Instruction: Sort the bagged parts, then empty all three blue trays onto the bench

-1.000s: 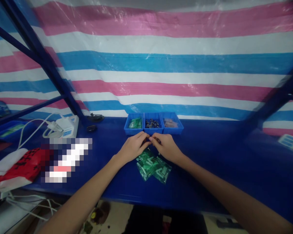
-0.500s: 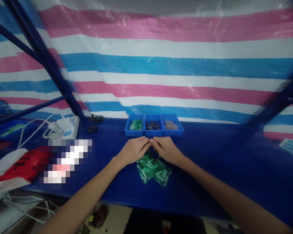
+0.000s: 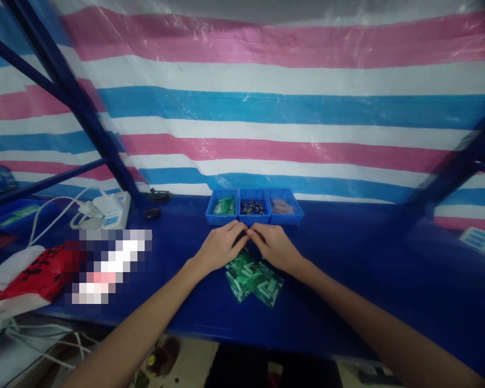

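A striped pink, white and blue plastic tarpaulin [image 3: 267,108] fills the upper frame. At lower left, a red-and-white plastic bag [image 3: 22,277] bears black writing too blurred to read. At centre, the left hand [image 3: 218,248] and right hand [image 3: 275,247] meet fingertip to fingertip, curled narrow; whether they pinch anything cannot be told. Just below them lie green circuit boards in clear packets [image 3: 254,279], with three small blue plastic trays [image 3: 254,207] just above.

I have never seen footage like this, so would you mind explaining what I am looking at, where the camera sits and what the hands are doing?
There is no machine here: a person works with two bare hands, and the single camera sits on their head, looking forward and down. The left hand and right hand meet fingertip to fingertip over a dark blue table; whatever they pinch is too small to make out. Just below them lie green packets. Behind the hands stand three small blue trays side by side, holding green, dark and brownish parts. At the far left sit a white power strip with cables and a red and white bag. A striped tarp hangs behind.
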The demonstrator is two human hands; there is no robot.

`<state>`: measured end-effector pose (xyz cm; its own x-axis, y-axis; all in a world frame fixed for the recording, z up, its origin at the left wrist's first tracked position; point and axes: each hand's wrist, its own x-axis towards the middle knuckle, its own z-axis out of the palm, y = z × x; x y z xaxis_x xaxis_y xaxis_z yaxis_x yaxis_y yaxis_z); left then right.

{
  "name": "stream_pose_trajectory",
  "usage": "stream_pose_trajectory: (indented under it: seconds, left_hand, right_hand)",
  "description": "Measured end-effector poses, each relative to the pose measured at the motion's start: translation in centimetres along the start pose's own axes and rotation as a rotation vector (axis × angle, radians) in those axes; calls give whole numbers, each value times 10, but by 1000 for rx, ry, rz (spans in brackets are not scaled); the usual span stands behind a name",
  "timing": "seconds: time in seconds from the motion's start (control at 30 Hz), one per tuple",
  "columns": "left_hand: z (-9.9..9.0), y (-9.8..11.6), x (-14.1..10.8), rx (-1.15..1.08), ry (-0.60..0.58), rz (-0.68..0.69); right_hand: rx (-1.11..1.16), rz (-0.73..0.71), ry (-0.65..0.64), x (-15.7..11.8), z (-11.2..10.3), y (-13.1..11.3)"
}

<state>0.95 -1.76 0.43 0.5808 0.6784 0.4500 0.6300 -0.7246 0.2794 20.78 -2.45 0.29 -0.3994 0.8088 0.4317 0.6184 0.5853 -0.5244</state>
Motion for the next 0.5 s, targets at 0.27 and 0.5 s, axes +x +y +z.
stream_pose_trajectory:
  seconds: [0.27,0.5]
  left_hand:
    - [3,-2,1,-14,29,-41]
    - [1,0,1,-99,78,-37]
  right_hand:
    - [54,-100,44,0,3,9]
    - [49,-88,32,1,3,4]
